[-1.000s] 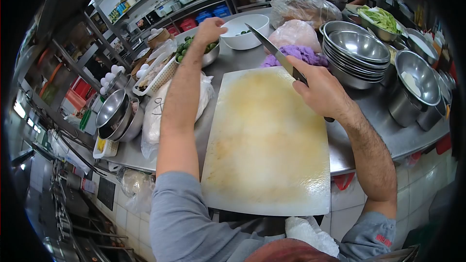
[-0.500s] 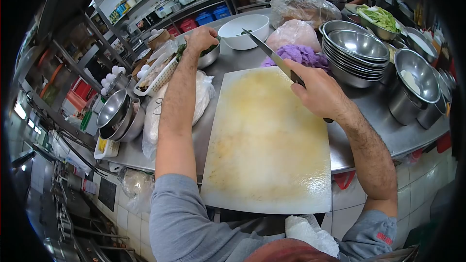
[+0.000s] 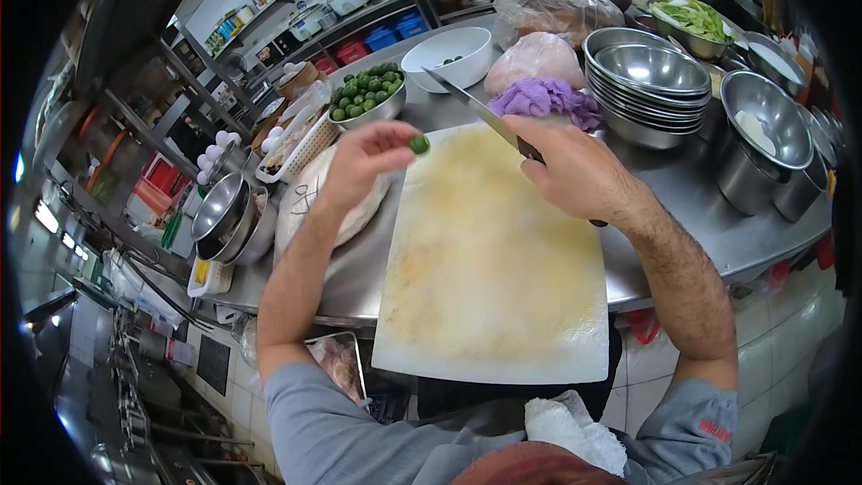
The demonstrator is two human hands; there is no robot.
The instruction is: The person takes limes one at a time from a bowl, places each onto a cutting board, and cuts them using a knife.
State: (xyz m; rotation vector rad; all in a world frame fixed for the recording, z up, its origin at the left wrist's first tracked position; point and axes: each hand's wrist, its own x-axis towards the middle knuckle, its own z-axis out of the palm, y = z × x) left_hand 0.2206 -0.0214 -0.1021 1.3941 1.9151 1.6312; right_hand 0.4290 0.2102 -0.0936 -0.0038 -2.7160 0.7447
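My left hand [image 3: 366,162] pinches a small green lime [image 3: 419,144] in its fingertips, over the left edge of the cutting board [image 3: 494,260]. Just behind it stands a metal bowl heaped with more small limes [image 3: 366,92]. My right hand [image 3: 575,166] is wrapped round the dark handle of a kitchen knife [image 3: 480,110], its blade pointing up and left above the board's far end. Past the blade's tip is a white bowl [image 3: 447,56] with a few green pieces inside. The board is white with yellowish stains.
A purple cloth [image 3: 545,101] lies behind the board, by a pale plastic-wrapped bundle [image 3: 532,65]. Stacked metal bowls [image 3: 651,81] stand to the right, and a bowl of leafy greens [image 3: 691,22] beyond. On the left are a white bag [image 3: 332,202] and metal bowls [image 3: 232,216]. Another person stands at the far right.
My left hand has come back from the lime bowl toward the board, now with a lime in its fingers. The limes in the bowl are uncovered. The knife stays in my right hand.
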